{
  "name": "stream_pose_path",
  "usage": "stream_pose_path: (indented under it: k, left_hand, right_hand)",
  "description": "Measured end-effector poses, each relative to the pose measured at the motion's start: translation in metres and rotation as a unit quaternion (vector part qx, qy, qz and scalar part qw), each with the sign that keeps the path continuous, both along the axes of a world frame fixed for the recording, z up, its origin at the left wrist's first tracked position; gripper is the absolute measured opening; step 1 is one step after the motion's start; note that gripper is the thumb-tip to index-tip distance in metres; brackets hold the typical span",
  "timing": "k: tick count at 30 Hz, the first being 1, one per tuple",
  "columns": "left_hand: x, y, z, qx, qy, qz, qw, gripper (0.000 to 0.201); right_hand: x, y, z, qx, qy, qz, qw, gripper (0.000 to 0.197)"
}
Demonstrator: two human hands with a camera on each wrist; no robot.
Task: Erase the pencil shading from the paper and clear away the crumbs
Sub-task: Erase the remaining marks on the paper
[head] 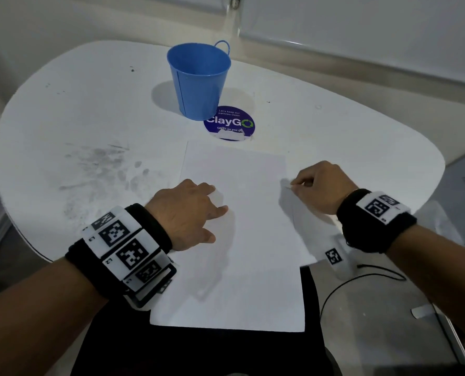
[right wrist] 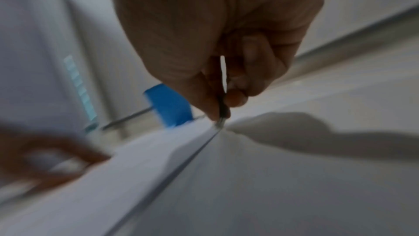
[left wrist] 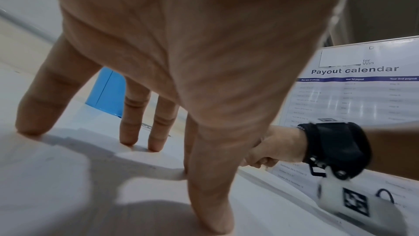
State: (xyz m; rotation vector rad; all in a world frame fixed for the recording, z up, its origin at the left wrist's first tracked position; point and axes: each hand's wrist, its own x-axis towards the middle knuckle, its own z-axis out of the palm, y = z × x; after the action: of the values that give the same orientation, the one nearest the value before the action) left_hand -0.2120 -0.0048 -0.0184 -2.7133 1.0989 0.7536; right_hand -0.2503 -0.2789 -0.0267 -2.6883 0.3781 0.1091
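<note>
The left hand (head: 189,213) pressed spread, straight fingers on the paper (head: 242,240), while the right hand (head: 319,187) pinched the paper's right edge in its grip.

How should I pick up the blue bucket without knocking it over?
Take the blue bucket by its rim, coming down from above, or wrap a grip around its wall from the near side. It stands upright and open at the top, narrower at the base, so a sideways push up high could probably tip it. Its small loop handle sits on the far side, harder to reach.
</note>
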Motion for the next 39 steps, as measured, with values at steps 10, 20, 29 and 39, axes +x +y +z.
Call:
stream_pose_path:
  k: [10, 20, 29, 39]
  left_hand:
    - [-0.001, 0.000, -0.001, -0.002, -0.003, -0.002, 1.000, 0.062]
    - [0.002, -0.001, 0.000, -0.018, -0.001, -0.001, 1.000, 0.056]
    - [0.002, -0.001, 0.001, -0.009, 0.002, -0.010, 1.000, 0.059]
    - [0.002, 0.000, 0.000, -0.017, -0.005, -0.020, 1.000, 0.056]
  right_hand:
    - [-0.021, 0.013, 0.002, -0.011, 0.033, 0.067, 0.997, 0.019]
    - [0.014, 0.090, 0.009, 0.032, -0.003, 0.135, 0.990, 0.014]
    - [0.058, 0.072, -0.004, -0.021, -0.017, 0.042, 0.999, 0.018]
    - [0.073, 0.099, -0.006, -0.010, 0.014, 0.135, 0.991, 0.014]
